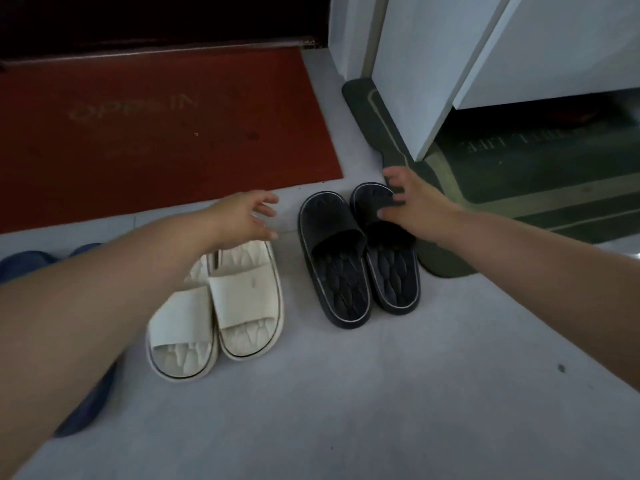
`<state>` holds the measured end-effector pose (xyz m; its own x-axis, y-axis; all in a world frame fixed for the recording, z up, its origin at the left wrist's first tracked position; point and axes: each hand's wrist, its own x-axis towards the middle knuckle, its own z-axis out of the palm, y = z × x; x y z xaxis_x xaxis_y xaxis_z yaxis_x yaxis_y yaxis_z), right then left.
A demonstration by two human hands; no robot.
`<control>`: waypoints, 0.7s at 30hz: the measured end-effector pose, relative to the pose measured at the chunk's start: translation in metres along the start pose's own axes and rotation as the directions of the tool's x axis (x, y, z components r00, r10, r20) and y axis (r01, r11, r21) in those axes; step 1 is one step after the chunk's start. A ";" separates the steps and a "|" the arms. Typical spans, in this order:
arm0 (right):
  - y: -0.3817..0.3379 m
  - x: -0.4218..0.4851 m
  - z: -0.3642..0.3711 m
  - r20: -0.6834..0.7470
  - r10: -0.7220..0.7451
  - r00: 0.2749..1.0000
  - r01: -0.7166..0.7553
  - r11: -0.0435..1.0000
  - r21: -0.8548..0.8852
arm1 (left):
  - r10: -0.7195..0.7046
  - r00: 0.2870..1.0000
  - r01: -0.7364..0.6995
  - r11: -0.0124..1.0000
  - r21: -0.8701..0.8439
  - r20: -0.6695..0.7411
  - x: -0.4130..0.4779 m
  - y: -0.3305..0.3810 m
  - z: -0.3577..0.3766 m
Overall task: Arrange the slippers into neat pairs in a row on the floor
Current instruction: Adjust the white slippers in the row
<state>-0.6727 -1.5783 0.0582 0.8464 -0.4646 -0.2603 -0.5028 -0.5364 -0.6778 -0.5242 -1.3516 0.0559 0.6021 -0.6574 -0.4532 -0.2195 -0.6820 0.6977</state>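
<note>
Grey floor (381, 410) ran the width of the entry, bounded at the far left by a red doormat (156, 133) and at the far right by a white cabinet (433, 64) standing on a dark green mat (519, 188). Three pairs lay on it. Blue slippers (24, 263) at the left were mostly hidden under the left forearm. The white pair (214, 306) lay centre, sides touching, one set slightly nearer than the other. The black pair sat just right of them: the left black slipper (332, 258) and the right-hand black slipper (391, 268), long axes running near to far and tilted slightly left, its outer edge against the green mat. The right hand (412, 202) was the nearer to this pair and held the far end of the right-hand black slipper, fingers curled over the rim and thumb on the inner side. The left hand (242, 216) hovered over the far end of the white pair, fingers spread, holding nothing. Judged from this, the next adjustment would be made from that far end, the slipper's length extending toward the person.
</note>
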 end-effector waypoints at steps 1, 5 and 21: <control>-0.017 -0.005 -0.003 0.010 -0.032 0.999 0.032 0.999 0.007 | -0.008 1.000 0.008 1.000 0.023 0.007 -0.007 -0.009 -0.011; -0.080 -0.037 -0.002 0.331 -0.061 0.942 0.134 0.970 -0.203 | -0.055 0.996 0.051 0.997 0.061 0.073 -0.035 -0.053 -0.027; -0.077 -0.105 0.223 0.234 0.573 0.785 -0.567 0.512 0.645 | -0.100 0.993 0.068 0.927 0.368 0.070 -0.057 -0.109 0.008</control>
<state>-0.6834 -1.3308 -0.0159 0.4174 -0.5072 -0.7540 -0.6241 0.4431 -0.6435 -0.5408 -1.2421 0.0012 0.5660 -0.6064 -0.5585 -0.4455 -0.7950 0.4118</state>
